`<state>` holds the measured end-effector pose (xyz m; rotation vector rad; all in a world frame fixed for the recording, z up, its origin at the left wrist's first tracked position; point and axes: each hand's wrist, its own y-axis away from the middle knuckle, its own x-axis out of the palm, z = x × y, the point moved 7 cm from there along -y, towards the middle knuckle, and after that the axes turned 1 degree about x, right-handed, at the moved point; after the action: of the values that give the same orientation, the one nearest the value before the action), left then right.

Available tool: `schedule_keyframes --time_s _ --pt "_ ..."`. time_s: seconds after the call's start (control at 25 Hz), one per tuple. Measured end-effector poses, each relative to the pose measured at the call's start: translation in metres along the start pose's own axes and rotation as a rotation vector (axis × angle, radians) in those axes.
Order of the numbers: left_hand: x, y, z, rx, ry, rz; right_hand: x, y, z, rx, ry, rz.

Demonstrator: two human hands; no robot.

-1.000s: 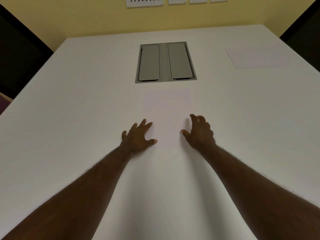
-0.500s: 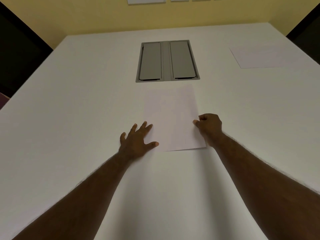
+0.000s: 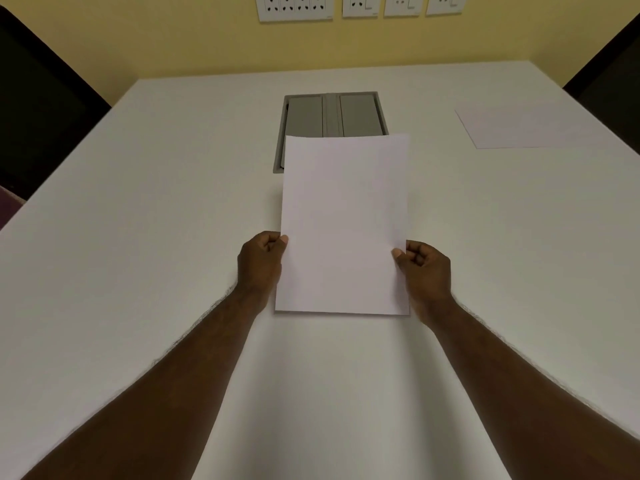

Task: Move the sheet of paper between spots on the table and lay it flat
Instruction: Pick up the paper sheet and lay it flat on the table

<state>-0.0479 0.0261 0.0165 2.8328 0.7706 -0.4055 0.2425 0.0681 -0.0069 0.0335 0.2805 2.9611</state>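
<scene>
A blank white sheet of paper [image 3: 343, 220] is held up off the white table [image 3: 138, 271], tilted toward me, in the middle of the view. My left hand [image 3: 261, 259] pinches its left edge with thumb on top and fingers curled. My right hand [image 3: 424, 268] pinches the right edge the same way. The sheet's top edge covers the near part of the grey cable hatch [image 3: 330, 114].
A second white sheet [image 3: 519, 126] lies flat at the far right of the table. Dark chair backs stand at the left [image 3: 38, 116] and right [image 3: 609, 81] sides. Wall sockets [image 3: 294, 6] line the yellow wall behind.
The sheet lay flat with my left hand spread beside it and my right hand taking its right edge. Now both hands pinch it and it is lifted off the table toward me.
</scene>
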Motion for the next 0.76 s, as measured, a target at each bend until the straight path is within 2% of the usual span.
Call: schedule_keyframes --time_s 0.24,0.48,0.76 --pt "-0.05 0.052 -0.034 0.049 0.058 -0.042 -0.002 0.056 0.046 -0.018 -0.049 0.07" --pt "-0.143 0.145 -0.074 0.055 0.099 -0.115 0.011 0.149 0.097 -0.064 -0.078 0.145" --pt "-0.258 0.292 -0.106 0.058 0.133 -0.333 0.035 0.28 0.154 -0.167 -0.021 0.439"
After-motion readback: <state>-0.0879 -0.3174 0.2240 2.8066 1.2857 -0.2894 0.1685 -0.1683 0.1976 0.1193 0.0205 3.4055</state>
